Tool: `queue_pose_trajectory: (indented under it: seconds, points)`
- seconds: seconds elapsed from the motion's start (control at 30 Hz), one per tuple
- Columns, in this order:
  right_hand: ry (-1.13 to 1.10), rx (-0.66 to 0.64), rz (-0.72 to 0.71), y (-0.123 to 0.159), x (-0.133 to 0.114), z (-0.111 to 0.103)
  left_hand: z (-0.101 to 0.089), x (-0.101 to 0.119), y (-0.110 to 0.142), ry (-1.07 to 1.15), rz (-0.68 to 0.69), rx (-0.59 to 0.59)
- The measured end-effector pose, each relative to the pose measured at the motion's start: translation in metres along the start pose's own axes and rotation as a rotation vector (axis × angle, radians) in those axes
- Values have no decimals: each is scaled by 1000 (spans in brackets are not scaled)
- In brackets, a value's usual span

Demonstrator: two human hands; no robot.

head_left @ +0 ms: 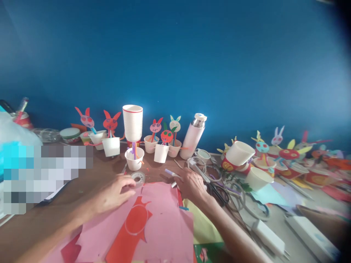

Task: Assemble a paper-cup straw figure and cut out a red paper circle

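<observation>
My left hand (122,188) hovers at the left edge of the pink paper (170,212), fingers loosely bent and apart, with nothing visible in them. Just beyond its fingertips lies a roll of clear tape (138,178). My right hand (193,184) is curled over a slim pen (170,172), whose pale purple end sticks out to the left. A small silvery piece (174,185) sits below those fingers. On the pink paper rests a red paper strip (128,233) with a circle drawn on it and a jagged cut edge. Black-handled scissors (221,193) lie right of my right hand.
Paper cups with rabbit-like paper heads, one a red head (110,124), line the wall. A tall cup stack (133,122) and a white thermos (193,137) stand among them. Cables (238,195), a white charger (268,237) and more cup figures crowd the right.
</observation>
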State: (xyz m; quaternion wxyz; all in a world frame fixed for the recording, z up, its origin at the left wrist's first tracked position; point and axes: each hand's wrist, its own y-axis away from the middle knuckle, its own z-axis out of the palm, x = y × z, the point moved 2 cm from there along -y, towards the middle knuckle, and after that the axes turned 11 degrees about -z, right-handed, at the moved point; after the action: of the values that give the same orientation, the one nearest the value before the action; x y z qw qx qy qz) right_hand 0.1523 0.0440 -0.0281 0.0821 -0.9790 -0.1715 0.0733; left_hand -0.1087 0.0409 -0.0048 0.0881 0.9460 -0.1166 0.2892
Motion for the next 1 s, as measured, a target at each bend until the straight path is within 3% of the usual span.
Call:
queue_pose_trajectory:
  seconds: [0.2, 0.37, 0.53, 1.0]
  points:
    - [10, 46, -39, -2, 2, -1, 8, 11, 10, -234, 50, -23]
    - [-24, 105, -50, -2, 11, -11, 4, 16, 14, -223, 75, -123]
    - [-66, 133, -42, -2, 18, -14, 12, 21, 16, -224, 225, -188]
    - [-134, 136, -20, -3, 20, -11, 27, 6, 19, -175, 162, -238]
